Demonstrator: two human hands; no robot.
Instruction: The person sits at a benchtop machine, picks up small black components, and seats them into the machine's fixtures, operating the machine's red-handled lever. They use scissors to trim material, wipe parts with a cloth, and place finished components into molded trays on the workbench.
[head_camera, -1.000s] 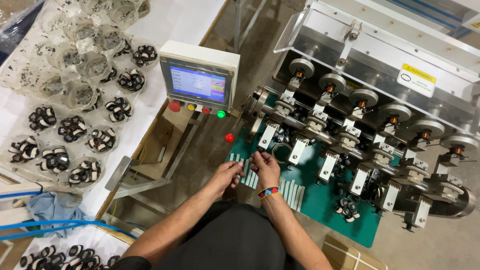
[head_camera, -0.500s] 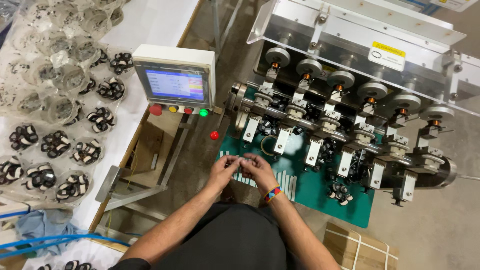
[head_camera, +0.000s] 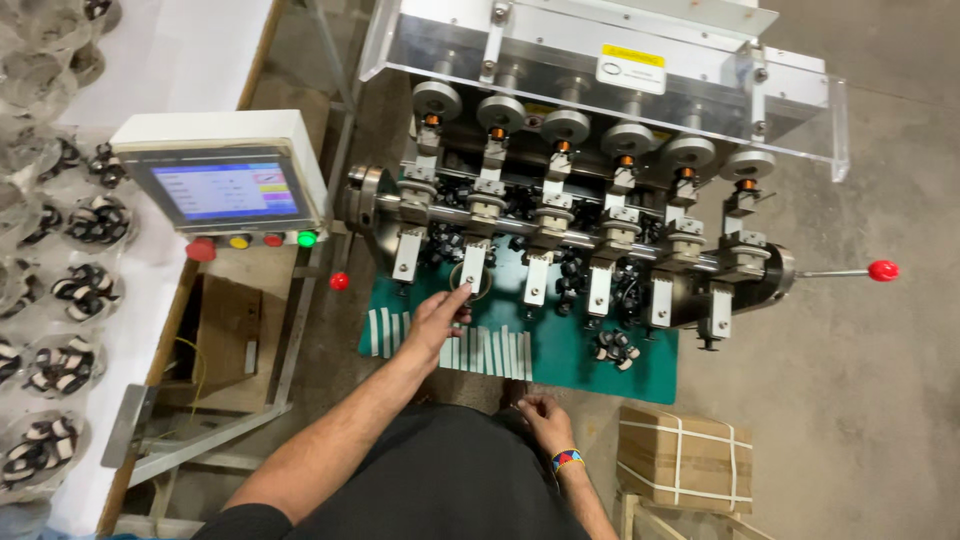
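The winding machine (head_camera: 590, 180) carries six round metal heads in a row along its top and six hanging metal clamps below them. The left hand (head_camera: 438, 318) reaches up to the second clamp from the left (head_camera: 472, 268); its fingertips touch the clamp's lower end and a small dark ring (head_camera: 470, 283) there, the grip narrowed to a loose pinch, though whether it actually has hold of the ring cannot be told. The right hand (head_camera: 540, 412) lies low near the body, fingers curled, at the near edge of the green mat (head_camera: 640, 375); nothing shows in its grip. About a dozen white strips (head_camera: 490, 350) lie in a row on the mat, with one cluster of black-and-white rings (head_camera: 615, 347) to their right. Four buttons sit under the control screen (head_camera: 222, 190): red, yellow, red, green. Two red knobs show, one beside the panel, one on the lever (head_camera: 850, 272). A strapped cardboard box (head_camera: 685, 458) sits on the floor.
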